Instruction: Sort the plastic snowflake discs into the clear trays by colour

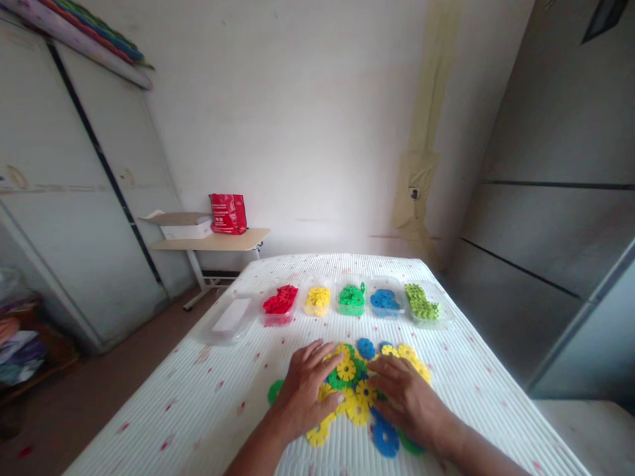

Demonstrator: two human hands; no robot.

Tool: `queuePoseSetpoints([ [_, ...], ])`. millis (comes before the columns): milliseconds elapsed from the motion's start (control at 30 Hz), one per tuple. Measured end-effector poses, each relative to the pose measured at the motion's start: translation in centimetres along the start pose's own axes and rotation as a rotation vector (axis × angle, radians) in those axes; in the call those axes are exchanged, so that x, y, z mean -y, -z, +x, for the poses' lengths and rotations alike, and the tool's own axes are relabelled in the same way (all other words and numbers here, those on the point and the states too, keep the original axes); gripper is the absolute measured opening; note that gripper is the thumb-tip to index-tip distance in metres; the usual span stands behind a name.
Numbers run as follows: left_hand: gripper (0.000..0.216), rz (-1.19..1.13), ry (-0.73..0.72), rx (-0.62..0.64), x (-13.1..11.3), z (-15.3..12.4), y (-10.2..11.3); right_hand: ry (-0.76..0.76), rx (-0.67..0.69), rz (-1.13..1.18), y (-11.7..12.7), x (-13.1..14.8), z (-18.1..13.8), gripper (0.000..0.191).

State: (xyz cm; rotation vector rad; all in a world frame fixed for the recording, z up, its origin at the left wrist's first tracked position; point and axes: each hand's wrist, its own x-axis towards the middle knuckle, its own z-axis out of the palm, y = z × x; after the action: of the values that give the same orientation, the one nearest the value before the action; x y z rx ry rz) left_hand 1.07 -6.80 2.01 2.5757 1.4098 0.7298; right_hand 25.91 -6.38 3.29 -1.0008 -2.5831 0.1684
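Observation:
A loose pile of flower-shaped plastic discs in yellow point(358, 408), green point(342, 379) and blue point(385, 436) lies on the table in front of me. My left hand point(308, 383) rests at the pile's left side, fingers spread over its edge discs. On the right side, my right hand point(409, 396) lies across more discs with its fingers stretched out. Neither hand grips a disc that I can make out. A green disc point(274, 391) sits left of my left wrist, partly hidden by it. Some discs are covered by my palms.
Behind the pile stands a row of clear containers holding red pieces point(280, 301), yellow pieces point(318, 297), green pieces point(352, 297), blue pieces point(385, 299) and light-green pieces point(421, 303). A clear lid-like tray point(218, 332) with a white label lies left. A side table point(248, 239) carries a red bag point(229, 215).

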Motion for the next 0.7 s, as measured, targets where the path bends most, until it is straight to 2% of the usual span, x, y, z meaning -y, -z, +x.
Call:
queuePoseSetpoints([
  [167, 0.06, 0.068, -0.041, 0.12, -1.6, 0.0, -0.6, 0.001, 0.044, -0.019, -1.3, 0.2, -0.4, 0.029],
  [467, 0.025, 0.026, 0.105, -0.034, -0.2, 0.0, -0.3, -0.147, -0.067, -0.114, -1.2, -1.3, -0.8, 0.012],
  [567, 0.025, 0.042, 0.161, -0.049, 0.1, -0.1, -0.4, -0.185, -0.097, -0.157, -1.2, -1.7, -0.8, 0.014],
  [700, 0.035, 0.104, 0.208, -0.036, 0.2, -0.3, -0.5, -0.216, -0.143, -0.183, -0.7, -2.4, -1.0, 0.016],
])
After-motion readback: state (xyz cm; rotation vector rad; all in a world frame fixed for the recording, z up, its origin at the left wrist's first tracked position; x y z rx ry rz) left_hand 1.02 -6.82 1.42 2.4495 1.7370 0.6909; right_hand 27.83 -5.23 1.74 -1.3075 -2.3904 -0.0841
